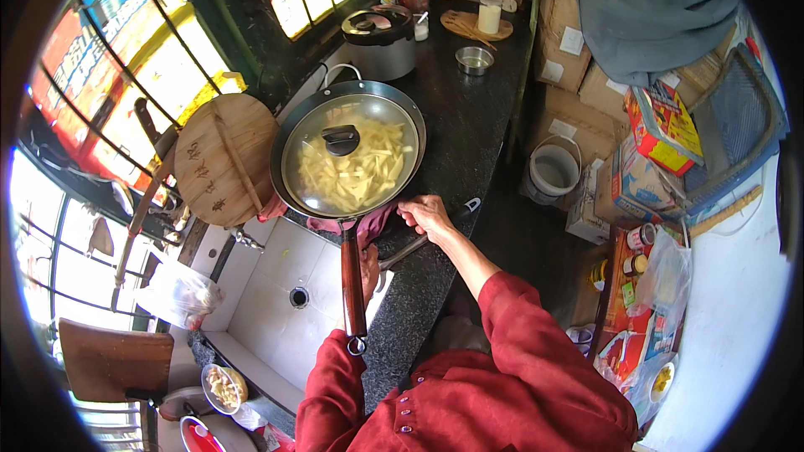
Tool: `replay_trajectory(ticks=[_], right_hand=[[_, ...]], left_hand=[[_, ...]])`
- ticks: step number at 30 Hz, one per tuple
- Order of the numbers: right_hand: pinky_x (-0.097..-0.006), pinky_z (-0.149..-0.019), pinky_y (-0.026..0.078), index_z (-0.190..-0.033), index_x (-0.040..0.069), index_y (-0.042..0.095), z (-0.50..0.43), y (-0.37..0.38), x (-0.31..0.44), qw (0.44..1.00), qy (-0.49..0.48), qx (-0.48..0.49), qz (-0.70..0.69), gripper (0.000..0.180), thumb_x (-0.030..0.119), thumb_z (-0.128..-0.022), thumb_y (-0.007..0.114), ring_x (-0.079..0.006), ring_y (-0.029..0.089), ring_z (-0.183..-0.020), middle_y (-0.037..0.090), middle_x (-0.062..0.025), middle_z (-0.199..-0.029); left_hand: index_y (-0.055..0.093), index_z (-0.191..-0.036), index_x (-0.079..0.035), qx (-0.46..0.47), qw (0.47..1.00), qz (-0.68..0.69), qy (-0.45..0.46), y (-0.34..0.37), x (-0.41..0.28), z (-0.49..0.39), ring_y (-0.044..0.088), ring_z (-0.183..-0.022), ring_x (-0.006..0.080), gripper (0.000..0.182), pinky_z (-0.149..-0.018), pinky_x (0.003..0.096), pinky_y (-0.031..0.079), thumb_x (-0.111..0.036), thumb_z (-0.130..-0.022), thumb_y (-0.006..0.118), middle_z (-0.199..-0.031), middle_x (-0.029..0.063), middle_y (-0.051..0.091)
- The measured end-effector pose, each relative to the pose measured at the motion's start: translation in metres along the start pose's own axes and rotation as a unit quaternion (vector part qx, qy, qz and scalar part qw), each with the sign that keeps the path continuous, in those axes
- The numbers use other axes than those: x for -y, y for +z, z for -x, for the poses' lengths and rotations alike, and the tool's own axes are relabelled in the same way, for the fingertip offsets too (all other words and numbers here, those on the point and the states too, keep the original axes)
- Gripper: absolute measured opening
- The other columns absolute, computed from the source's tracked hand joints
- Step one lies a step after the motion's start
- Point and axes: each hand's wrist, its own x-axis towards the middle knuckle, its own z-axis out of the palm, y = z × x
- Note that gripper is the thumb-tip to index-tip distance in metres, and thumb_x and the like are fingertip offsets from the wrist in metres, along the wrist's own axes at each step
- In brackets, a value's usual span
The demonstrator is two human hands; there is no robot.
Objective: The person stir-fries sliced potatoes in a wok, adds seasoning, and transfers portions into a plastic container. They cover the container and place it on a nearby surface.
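Note:
A wok (419, 132) with a long red-brown wooden handle (353, 289) sits at the counter's sink end, handle towards me. Through its glass lid (295, 169), which has a black knob (340, 140), show pale cut strips of food (358, 185). Bunched under the wok's near rim is a pink cloth (375, 224). My right hand (427, 216), fingers curled, pinches the cloth's right edge. My left hand (370, 267) is partly hidden behind the wok handle, just below the cloth; its grip cannot be made out. A metal utensil (402, 254) with a dark handle lies beneath my right wrist.
Left of the counter is a white-tiled sink (270, 289) with a tap (246, 238). A round wooden lid (223, 160) leans beside the wok. Behind stand a pot (380, 53) and a small metal bowl (474, 61). A bucket (553, 169) and cardboard boxes (568, 103) stand right.

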Motion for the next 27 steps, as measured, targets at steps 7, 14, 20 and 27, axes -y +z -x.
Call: replay_trajectory(ticks=[7,14,20,27], right_hand=[[-0.0360,-0.064,0.052,-0.078,0.004,0.069,-0.028,0.019,-0.008,0.962,-0.149,-0.207,0.098,0.011,0.015,-0.074,0.068,-0.0245,0.067,-0.070,0.069,-0.0104,-0.076],[-0.0393,-0.074,0.051,-0.081,0.007,0.071,-0.039,0.011,0.007,0.956,-0.068,-0.231,0.168,0.014,0.014,-0.074,0.061,-0.0310,0.067,-0.084,0.070,-0.0135,-0.082],[-0.0250,-0.052,0.047,-0.098,-0.003,0.063,-0.019,-0.004,-0.001,0.963,-0.162,-0.215,-0.016,0.021,0.011,-0.084,0.056,-0.0124,0.056,-0.059,0.061,-0.0069,-0.072],[-0.0227,-0.054,0.046,-0.107,-0.001,0.059,0.090,-0.004,-0.031,0.985,-0.160,-0.058,-0.004,0.023,0.013,-0.092,0.049,-0.0085,0.053,-0.058,0.059,-0.0037,-0.071]], left_hand=[[0.034,-0.142,-0.008,0.079,0.979,-0.170,0.081,-0.013,-0.018,-0.011,0.033,-0.132,0.0374,0.054,-0.106,0.0560,0.019,-0.019,-0.092,0.048,-0.138,0.0196,0.043],[0.027,-0.145,-0.009,0.138,0.974,-0.177,0.025,-0.014,-0.041,-0.029,0.021,-0.140,0.0332,0.054,-0.108,0.0588,0.006,-0.033,-0.097,0.036,-0.148,0.0144,0.031],[0.028,-0.144,-0.005,0.136,0.973,-0.187,-0.001,-0.007,-0.044,-0.029,0.015,-0.141,0.0368,0.057,-0.108,0.0592,0.007,-0.038,-0.097,0.032,-0.150,0.0214,0.023],[0.030,-0.141,-0.007,0.021,0.975,-0.203,0.088,-0.040,-0.045,0.019,0.035,-0.129,0.0394,0.057,-0.105,0.0523,0.026,-0.014,-0.089,0.053,-0.138,0.0243,0.036]])
